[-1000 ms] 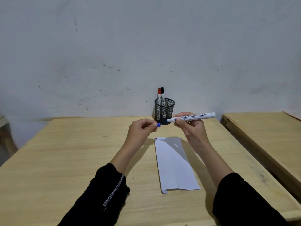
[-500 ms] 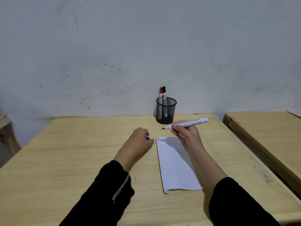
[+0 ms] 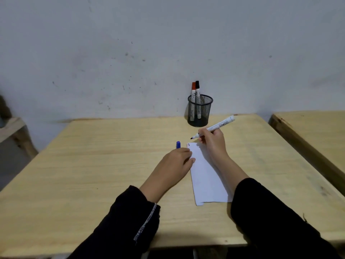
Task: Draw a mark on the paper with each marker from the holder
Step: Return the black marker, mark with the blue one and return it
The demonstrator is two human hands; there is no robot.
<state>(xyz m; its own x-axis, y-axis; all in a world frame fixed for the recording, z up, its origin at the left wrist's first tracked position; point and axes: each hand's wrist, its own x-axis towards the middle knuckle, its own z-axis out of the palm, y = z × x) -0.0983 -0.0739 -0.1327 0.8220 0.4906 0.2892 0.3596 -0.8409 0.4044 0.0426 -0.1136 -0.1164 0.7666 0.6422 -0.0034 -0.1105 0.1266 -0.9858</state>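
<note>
My right hand (image 3: 212, 141) grips an uncapped white marker (image 3: 218, 125); its dark tip hovers just past the far left corner of the white paper (image 3: 207, 176). Small marks show at that corner. My left hand (image 3: 175, 165) lies palm down on the table, thumb on the paper's left edge. The blue cap (image 3: 178, 144) stands right behind its fingers, its lower end hidden; the thumb is away from it. At the back stands the black mesh holder (image 3: 200, 113) with a red-capped marker (image 3: 193, 87) and a black-capped marker (image 3: 197, 85) in it.
The work lies on a light wooden table (image 3: 112, 165) pushed against a grey wall. A second wooden table (image 3: 309, 131) stands to the right across a narrow gap, and a wooden stand (image 3: 13, 128) is at the left edge.
My left hand has dropped from mid-air to the table with the blue cap and now rests by the paper. My right hand has lowered the marker, tip tilted down toward the paper's far corner.
</note>
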